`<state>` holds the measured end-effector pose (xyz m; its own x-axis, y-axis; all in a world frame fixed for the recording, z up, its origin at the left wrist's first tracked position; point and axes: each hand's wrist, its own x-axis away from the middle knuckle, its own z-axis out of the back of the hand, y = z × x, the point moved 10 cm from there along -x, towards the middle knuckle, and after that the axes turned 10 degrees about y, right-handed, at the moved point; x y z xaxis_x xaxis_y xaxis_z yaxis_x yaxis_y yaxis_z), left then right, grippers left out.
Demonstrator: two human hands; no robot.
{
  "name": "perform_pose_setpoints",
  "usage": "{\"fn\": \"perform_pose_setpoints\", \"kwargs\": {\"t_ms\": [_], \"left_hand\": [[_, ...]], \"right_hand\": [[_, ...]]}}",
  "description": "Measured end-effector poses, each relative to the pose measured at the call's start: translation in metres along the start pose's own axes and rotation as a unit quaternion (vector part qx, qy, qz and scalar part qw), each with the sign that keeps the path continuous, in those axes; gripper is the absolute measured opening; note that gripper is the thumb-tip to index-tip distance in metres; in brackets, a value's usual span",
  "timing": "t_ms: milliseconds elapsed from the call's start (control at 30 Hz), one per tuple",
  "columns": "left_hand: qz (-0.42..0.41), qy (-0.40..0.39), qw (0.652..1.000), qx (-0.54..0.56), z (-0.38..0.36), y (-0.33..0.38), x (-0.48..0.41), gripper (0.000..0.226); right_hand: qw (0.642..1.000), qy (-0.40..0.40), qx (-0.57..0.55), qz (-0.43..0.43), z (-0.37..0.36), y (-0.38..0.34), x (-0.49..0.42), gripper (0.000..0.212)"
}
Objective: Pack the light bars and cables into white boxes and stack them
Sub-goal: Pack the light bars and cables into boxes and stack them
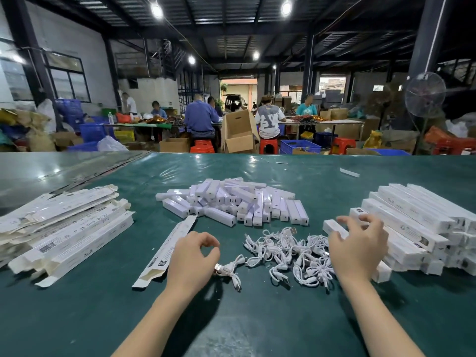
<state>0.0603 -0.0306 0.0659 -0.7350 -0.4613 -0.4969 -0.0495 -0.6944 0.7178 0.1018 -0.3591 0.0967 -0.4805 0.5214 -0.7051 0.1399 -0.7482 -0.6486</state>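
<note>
Presently, left hand (192, 258): low over the table beside the cables; fingers curled, thumb and forefinger bent toward each other in a ring; the plug end of a single cable (228, 271) lies against its lower fingers, and I cannot tell whether it is gripped
Right hand (358, 243): fingers spread and loosely bent, holding nothing; over the near left edge of the packed stack
Light bars (231, 202): short white pieces in a loose heap at the middle of the table, beyond both hands
Cables (291, 251): tangled white heap between the two hands, nearer than the light bars
Flat boxes (64, 228): untidy pile of white unfolded cartons at the left, end flaps open
Single flat box (167, 248): lies slantwise just left of the left hand, near flap open
Packed boxes (417, 222): long white boxes stacked in layers at the right
Table (257, 318): dark green, glossy cover
Background: seated people at far tables; cardboard carton (238, 132); red stools; standing fan (425, 94) at the right
</note>
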Motion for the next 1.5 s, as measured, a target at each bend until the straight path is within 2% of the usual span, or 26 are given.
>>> {"fn": "perform_pose_setpoints", "kwargs": {"t_ms": [67, 133, 300, 400, 500, 600, 700, 833, 933, 967, 1033, 1100, 1167, 1200, 1233, 1267, 1333, 1367, 1433, 1500], "left_hand": [[-0.044, 0.041, 0.989, -0.134, 0.012, -0.007, -0.005, 0.013], [-0.007, 0.039, 0.976, -0.214, 0.016, -0.029, -0.010, 0.019], [0.103, -0.059, 0.950, -0.290, 0.015, -0.071, -0.010, 0.031], [0.102, -0.067, 0.945, -0.305, 0.017, -0.075, -0.011, 0.033], [0.097, -0.054, 0.947, -0.302, 0.020, -0.074, -0.011, 0.037], [0.094, -0.054, 0.949, -0.297, 0.018, -0.073, -0.011, 0.039], [0.086, -0.058, 0.949, -0.296, 0.014, -0.072, -0.009, 0.038], [0.073, -0.053, 0.949, -0.303, 0.012, -0.070, -0.008, 0.035], [0.072, -0.047, 0.951, -0.295, 0.012, -0.069, -0.008, 0.035], [0.072, -0.044, 0.953, -0.289, 0.013, -0.070, -0.008, 0.035], [0.070, -0.030, 0.965, -0.252, 0.014, -0.068, -0.009, 0.036], [0.061, 0.001, 0.987, -0.151, 0.016, -0.060, -0.011, 0.040], [0.048, 0.038, 0.998, -0.034, 0.018, -0.046, -0.012, 0.050], [0.049, 0.057, 0.997, 0.017, 0.020, -0.041, -0.013, 0.053], [0.061, 0.073, 0.993, 0.064, 0.021, -0.038, -0.014, 0.052], [0.079, 0.083, 0.987, 0.112, 0.021, -0.035, -0.014, 0.049], [0.119, 0.060, 0.965, 0.227, 0.013, -0.030, -0.013, 0.043], [0.128, 0.027, 0.949, 0.286, 0.005, -0.024, -0.011, 0.041], [0.095, -0.051, 0.937, 0.334, -0.010, -0.003, -0.005, 0.044], [0.045, -0.109, 0.939, 0.324, -0.020, 0.019, 0.005, 0.040]], "right_hand": [[0.997, -0.046, 0.065, 0.002, -0.010, 0.008, 0.003, 0.029], [0.987, -0.093, 0.131, -0.016, -0.017, 0.026, 0.003, 0.032], [0.947, -0.187, 0.259, -0.023, -0.025, 0.051, 0.007, 0.037], [0.939, -0.206, 0.277, -0.008, -0.028, 0.054, 0.009, 0.039], [0.954, -0.181, 0.241, 0.009, -0.024, 0.048, 0.002, 0.040], [0.988, -0.046, 0.146, 0.013, 0.002, 0.034, -0.018, 0.042], [0.992, 0.041, 0.117, -0.016, 0.026, 0.043, -0.031, 0.043], [0.989, 0.049, 0.132, -0.051, 0.029, 0.062, -0.035, 0.034], [0.983, 0.059, 0.063, -0.163, 0.031, 0.077, -0.034, 0.039], [0.983, 0.059, 0.048, -0.166, 0.031, 0.075, -0.032, 0.039], [0.994, 0.064, 0.071, -0.060, 0.028, 0.050, -0.030, 0.037], [0.996, 0.061, 0.048, 0.032, 0.022, 0.016, -0.023, 0.042], [0.998, -0.021, -0.050, 0.041, 0.003, -0.016, -0.008, 0.034], [0.988, -0.103, -0.116, 0.015, -0.014, -0.031, 0.006, 0.027], [0.961, -0.201, -0.186, -0.031, -0.034, -0.045, 0.027, 0.022], [0.917, -0.296, -0.252, -0.088, -0.053, -0.059, 0.052, 0.020], [0.804, -0.437, -0.346, -0.208, -0.078, -0.079, 0.102, 0.028], [0.749, -0.478, -0.381, -0.256, -0.084, -0.085, 0.121, 0.033], [0.668, -0.516, -0.438, -0.310, -0.088, -0.093, 0.140, 0.043], [0.627, -0.514, -0.471, -0.349, -0.086, -0.094, 0.144, 0.046]]}}
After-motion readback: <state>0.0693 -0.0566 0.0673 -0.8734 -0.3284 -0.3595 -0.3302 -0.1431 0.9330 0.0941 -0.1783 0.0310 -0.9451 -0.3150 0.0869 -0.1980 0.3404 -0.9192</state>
